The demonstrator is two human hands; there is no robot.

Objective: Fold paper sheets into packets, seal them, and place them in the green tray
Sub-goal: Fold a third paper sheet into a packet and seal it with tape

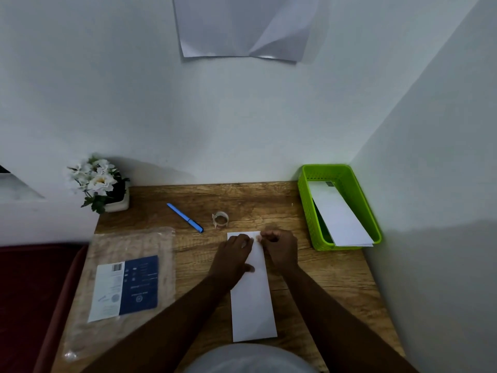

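Observation:
A folded white paper packet (252,302) lies lengthwise on the wooden desk (322,278) in front of me. My left hand (234,258) rests flat on its far left part, pressing it down. My right hand (279,247) is at the packet's far right corner with fingers pinched together; whether it holds a bit of tape is too small to tell. A small roll of clear tape (220,219) stands just beyond the packet. The green tray (357,192) sits at the desk's back right corner with a white folded packet (338,214) leaning in it.
A blue pen (185,218) lies left of the tape roll. A clear plastic sleeve with a blue and white printed sheet (126,286) covers the desk's left side. A white flower pot (102,184) stands at the back left. Walls close in behind and on the right.

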